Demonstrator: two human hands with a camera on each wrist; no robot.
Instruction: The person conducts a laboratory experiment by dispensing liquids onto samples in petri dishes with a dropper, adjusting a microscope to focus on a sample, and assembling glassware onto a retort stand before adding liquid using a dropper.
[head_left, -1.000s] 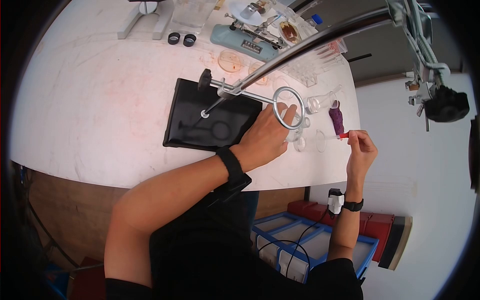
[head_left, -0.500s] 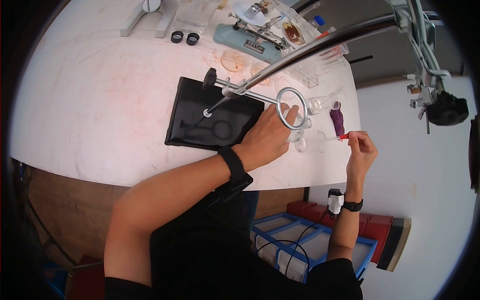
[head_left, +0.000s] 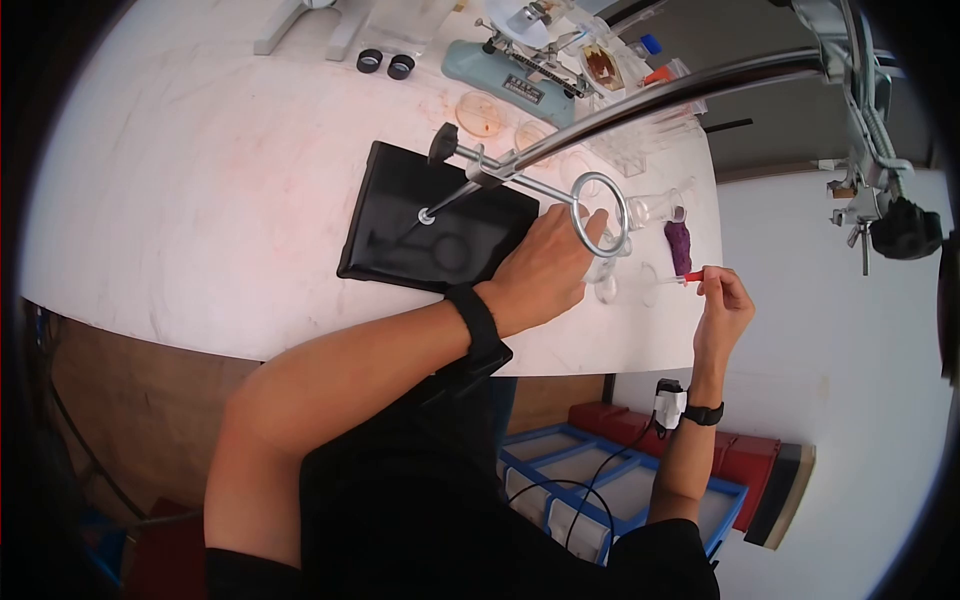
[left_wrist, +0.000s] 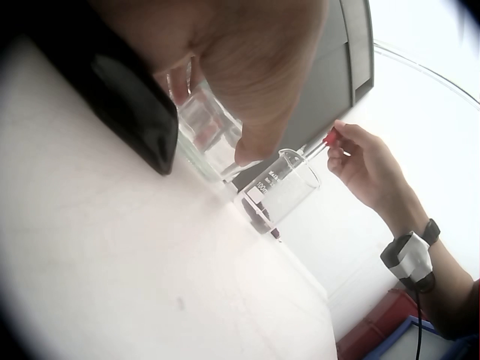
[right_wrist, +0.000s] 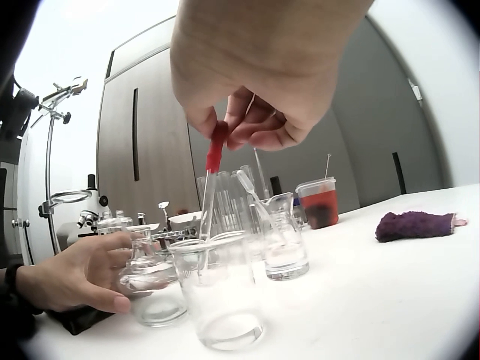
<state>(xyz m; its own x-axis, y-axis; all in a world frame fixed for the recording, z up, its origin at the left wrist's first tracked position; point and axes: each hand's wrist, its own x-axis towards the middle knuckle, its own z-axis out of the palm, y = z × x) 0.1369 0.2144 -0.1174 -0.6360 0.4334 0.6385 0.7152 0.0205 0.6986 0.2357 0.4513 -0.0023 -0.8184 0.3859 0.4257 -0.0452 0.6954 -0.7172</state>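
My right hand (head_left: 725, 300) pinches the red rubber bulb (right_wrist: 217, 148) of a glass dropper between thumb and fingers. The dropper's tube (right_wrist: 208, 206) points down into a clear glass beaker (right_wrist: 225, 296), its lower end inside the rim. A little clear liquid shows at the beaker's bottom. My left hand (head_left: 545, 260) holds a squat, narrow-necked glass vessel (right_wrist: 154, 281) beside the beaker, thumb in front and fingers behind. In the left wrist view the vessel's thick glass (left_wrist: 206, 131) shows below the palm, and the beaker (left_wrist: 281, 191) stands just past the thumb.
A retort stand with a black base (head_left: 400, 235) and metal ring (head_left: 577, 215) stands by my left hand. A conical flask (right_wrist: 285, 255) with a plastic dropper in it and a purple cloth (right_wrist: 416, 226) are near the beaker. Behind sits a blue balance (head_left: 510, 85).
The head view has shifted slightly, so the stand and glassware appear farther right. Both hands keep their holds on the vessel and dropper.
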